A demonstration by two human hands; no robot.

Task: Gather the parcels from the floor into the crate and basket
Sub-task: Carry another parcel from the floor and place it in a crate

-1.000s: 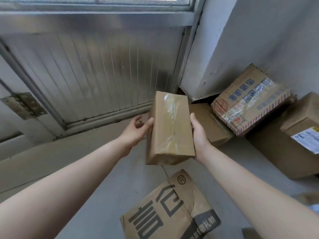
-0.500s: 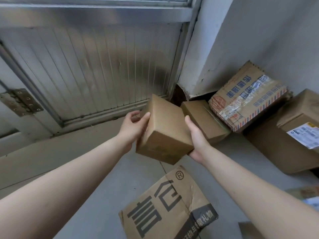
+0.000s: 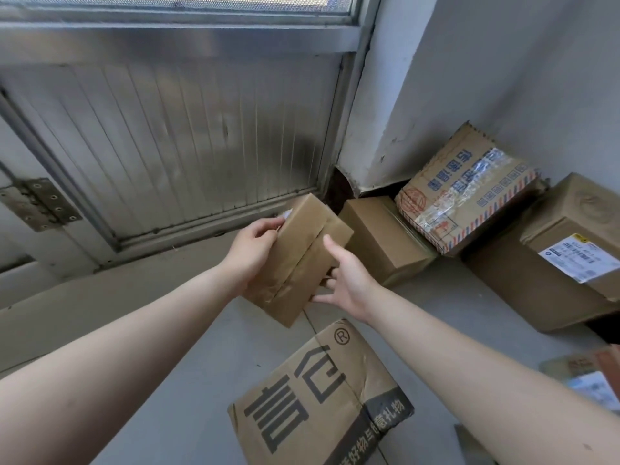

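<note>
A plain brown taped parcel [image 3: 302, 260] is held in the air above the floor, tilted, its taped face up. My left hand [image 3: 255, 253] grips its left side. My right hand [image 3: 345, 280] supports its lower right edge with the thumb up against the top face. More parcels lie on the floor: a small brown box [image 3: 382, 239] in the corner, a striped-edge printed carton [image 3: 466, 189] leaning on the wall, a large box with a white label [image 3: 557, 253] at the right, and a printed carton [image 3: 322, 397] in front of me. No crate or basket is visible.
A metal door panel [image 3: 174, 139] with a hinge [image 3: 43, 204] fills the back left. A grey wall corner [image 3: 469, 78] stands behind the parcels. Another labelled parcel [image 3: 590, 380] peeks in at the right edge. Grey floor [image 3: 161, 380] lies at lower left.
The parcel has been turned in my hands from upright to tilted with its taped face up. My right hand slid from its side to its lower edge.
</note>
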